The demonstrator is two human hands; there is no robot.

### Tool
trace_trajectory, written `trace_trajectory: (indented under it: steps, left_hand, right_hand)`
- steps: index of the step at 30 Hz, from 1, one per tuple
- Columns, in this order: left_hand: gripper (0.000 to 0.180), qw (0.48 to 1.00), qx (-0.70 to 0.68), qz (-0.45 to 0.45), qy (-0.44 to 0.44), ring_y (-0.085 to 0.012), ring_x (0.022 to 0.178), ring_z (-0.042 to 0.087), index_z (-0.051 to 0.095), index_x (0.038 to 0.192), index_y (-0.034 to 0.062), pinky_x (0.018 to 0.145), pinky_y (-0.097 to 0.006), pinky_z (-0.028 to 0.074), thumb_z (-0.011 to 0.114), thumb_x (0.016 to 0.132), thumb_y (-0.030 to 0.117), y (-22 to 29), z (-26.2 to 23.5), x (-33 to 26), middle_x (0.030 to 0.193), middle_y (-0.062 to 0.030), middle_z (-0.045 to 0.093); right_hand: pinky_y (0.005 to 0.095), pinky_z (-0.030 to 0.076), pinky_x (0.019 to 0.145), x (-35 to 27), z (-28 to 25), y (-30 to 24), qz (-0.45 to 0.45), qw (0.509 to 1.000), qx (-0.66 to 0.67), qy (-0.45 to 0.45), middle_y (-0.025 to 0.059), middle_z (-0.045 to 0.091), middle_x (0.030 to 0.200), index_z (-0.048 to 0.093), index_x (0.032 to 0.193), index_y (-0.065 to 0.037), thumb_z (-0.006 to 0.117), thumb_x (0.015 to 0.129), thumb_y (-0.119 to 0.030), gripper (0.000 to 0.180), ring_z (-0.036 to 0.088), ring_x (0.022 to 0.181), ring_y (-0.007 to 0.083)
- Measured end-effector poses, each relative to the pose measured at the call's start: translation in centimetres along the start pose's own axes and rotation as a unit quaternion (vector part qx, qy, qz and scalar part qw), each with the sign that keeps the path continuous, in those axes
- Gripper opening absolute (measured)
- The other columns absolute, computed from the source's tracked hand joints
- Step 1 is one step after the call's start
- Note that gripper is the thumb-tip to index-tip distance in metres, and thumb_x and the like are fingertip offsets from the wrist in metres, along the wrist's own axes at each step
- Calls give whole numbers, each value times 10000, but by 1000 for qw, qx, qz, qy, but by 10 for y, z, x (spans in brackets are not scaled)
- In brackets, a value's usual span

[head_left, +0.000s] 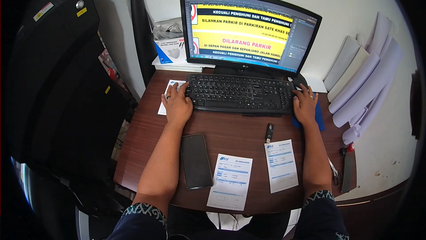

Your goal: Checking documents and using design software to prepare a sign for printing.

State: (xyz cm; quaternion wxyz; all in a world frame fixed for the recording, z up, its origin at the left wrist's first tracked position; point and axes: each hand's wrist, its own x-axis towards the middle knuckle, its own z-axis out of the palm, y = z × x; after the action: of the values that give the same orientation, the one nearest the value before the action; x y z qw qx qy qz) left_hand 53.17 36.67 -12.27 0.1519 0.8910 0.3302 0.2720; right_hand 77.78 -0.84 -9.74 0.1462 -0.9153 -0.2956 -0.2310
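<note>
- The black keyboard (pixel 239 93) lies along the far edge of the bench (pixel 146 142), just in front of the monitor (pixel 246 31).
- My left hand (pixel 177 103) rests at the keyboard's left end, fingers spread and loose on the corner keys, gripping nothing; its heel is on the bench, partly over a small paper slip (pixel 163 102).
- My right hand (pixel 305 104) sits just off the keyboard's right end, cupped over a mouse (pixel 296 87) that it mostly hides, on a blue pad (pixel 319 118) near the bench's far right corner.
- A small black USB stick (pixel 269 132) lies just in front of the keyboard.
- Toward the near edge lie a dark phone (pixel 196 161), face up beside my left forearm, and two printed forms (pixel 230 181) (pixel 281 165).
- Beyond the right edge, rolled white sheets (pixel 368 75) lean against the wall.
</note>
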Motion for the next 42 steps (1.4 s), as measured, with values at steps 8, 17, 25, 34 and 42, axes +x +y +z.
trace_trajectory:
  steps: [8, 17, 25, 34, 42]
  left_hand:
    - [568, 1000, 3, 10, 18, -358, 1462, 326, 541, 1403, 237, 1191, -616, 167, 517, 851, 107, -3, 5, 0, 1493, -156, 456]
    - [537, 1000, -3, 4, 2, -357, 1477, 303, 538, 1408, 225, 1200, -622, 145, 535, 878, 135, -1, 0, 0, 1505, -164, 445]
    - [483, 999, -46, 0, 24, -362, 1464, 317, 543, 1395, 143, 1204, -615, 134, 448, 929, 232, -1, 2, -1, 1494, -169, 457]
    - [487, 999, -47, -4, 23, -363, 1464, 317, 544, 1393, 138, 1208, -605, 130, 444, 926, 237, -3, 3, 0, 1495, -174, 456]
    - [497, 999, -47, -2, 22, -364, 1470, 307, 542, 1397, 139, 1207, -605, 129, 449, 918, 232, -2, 3, 1, 1492, -175, 461]
  right_hand:
    - [674, 134, 1172, 0, 0, 3, -3, 1000, -9, -6, 134, 521, 1457, 687, 1231, -146, 523, 918, -229, 364, 349, 1442, 401]
    - [610, 299, 1117, 3, 16, 28, 56, 987, -57, 137, 141, 587, 1347, 675, 1118, -99, 588, 860, -215, 295, 478, 1337, 394]
    - [409, 503, 922, 1, 27, 55, 74, 976, 161, 126, 151, 646, 1081, 661, 1040, -26, 699, 817, -77, 232, 641, 1028, 334]
    - [389, 513, 909, 2, 27, 50, 75, 975, 164, 132, 157, 645, 1074, 674, 1034, -6, 698, 843, -61, 200, 652, 1007, 322]
    - [391, 511, 915, 3, 27, 53, 87, 975, 157, 128, 161, 647, 1081, 682, 1050, -2, 709, 849, -80, 217, 651, 1011, 327]
